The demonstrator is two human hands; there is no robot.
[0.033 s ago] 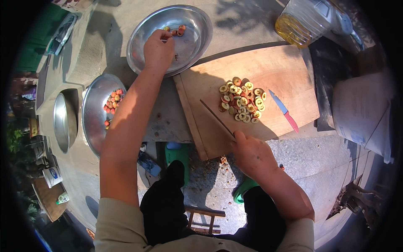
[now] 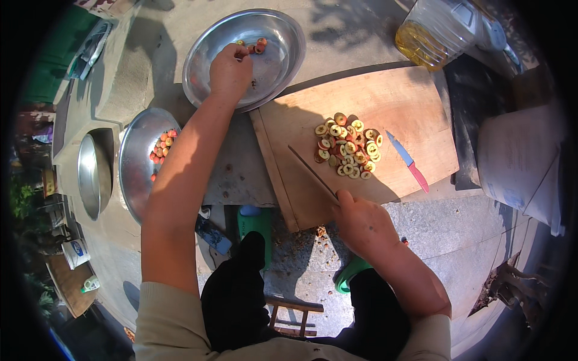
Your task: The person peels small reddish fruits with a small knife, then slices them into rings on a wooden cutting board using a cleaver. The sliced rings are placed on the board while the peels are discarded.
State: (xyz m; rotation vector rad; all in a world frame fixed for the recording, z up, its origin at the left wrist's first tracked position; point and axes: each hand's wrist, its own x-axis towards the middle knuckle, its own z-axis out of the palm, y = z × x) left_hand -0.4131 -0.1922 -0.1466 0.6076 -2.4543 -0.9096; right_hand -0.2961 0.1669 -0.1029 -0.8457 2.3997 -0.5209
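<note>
My left hand (image 2: pixel 231 72) reaches over the large metal bowl (image 2: pixel 195 81) at the far side, fingertips pinched together beside a few small red fruits (image 2: pixel 261 45). What the pinch holds, if anything, is hidden. In my right hand (image 2: pixel 365 221) is a knife (image 2: pixel 312 172), its dark narrow blade slanting up and left over the near left part of the wooden cutting board (image 2: pixel 409 102). A pile of sliced red-skinned fruit (image 2: pixel 348 147) with pale, hollow-centred rings lies mid-board. Right of the pile rests a second knife (image 2: pixel 407 161) with a pink-red handle.
At left stands another metal bowl (image 2: pixel 133 150) with whole red fruits (image 2: pixel 162 146), partly behind my left forearm. Farther left is a metal basin (image 2: pixel 89 174). A plastic jug of yellow oil (image 2: pixel 424 42) and a white sack (image 2: pixel 518 162) flank the board's right side. Scraps litter the floor.
My left hand has shifted very slightly to the right over the bowl. My right hand and the knife look unchanged.
</note>
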